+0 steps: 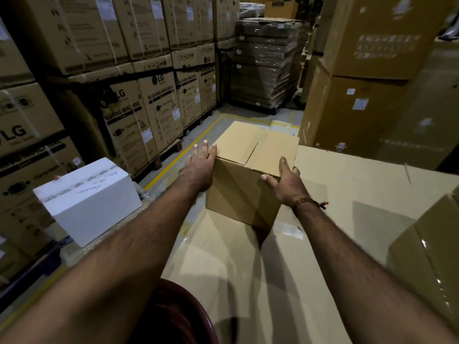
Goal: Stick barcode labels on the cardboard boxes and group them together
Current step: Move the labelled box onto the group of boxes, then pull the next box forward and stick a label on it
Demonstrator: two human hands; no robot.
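While both hands flank it, cardboard box (250,175) sits at worktop's (347,194) far left corner; left hand (200,165) flat against side, fingers straight; right hand (285,180) grips near top edge.

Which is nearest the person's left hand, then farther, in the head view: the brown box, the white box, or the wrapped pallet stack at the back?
From the left hand:
1. Brown box, touching it, on its right.
2. White box, lower left.
3. Wrapped pallet stack, far back, beyond the aisle.
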